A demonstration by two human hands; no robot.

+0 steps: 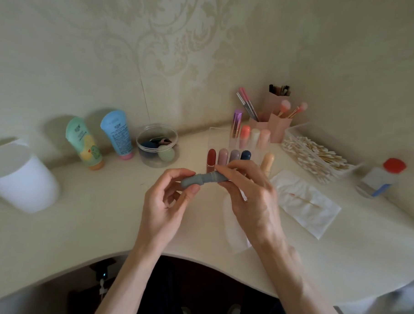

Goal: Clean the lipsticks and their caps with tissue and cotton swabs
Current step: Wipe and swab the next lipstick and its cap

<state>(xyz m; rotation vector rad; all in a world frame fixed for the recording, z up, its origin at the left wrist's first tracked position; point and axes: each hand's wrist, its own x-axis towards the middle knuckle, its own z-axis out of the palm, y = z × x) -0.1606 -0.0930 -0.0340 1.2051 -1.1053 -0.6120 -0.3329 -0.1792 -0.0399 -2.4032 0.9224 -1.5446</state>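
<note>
Honestly can't read a single word from my feed. The green tube (84,143) has a small dark logo near its top and a little cartoon on a yellow patch, but the lettering is just smudges. The blue tube (117,131) next to it shows a block of fine dark print lines, way too small and soft to make out. The red-capped bottle (380,178) on the right carries a white label with a blue edge, and it's too blurred to tell whether there's any writing on it.
</note>
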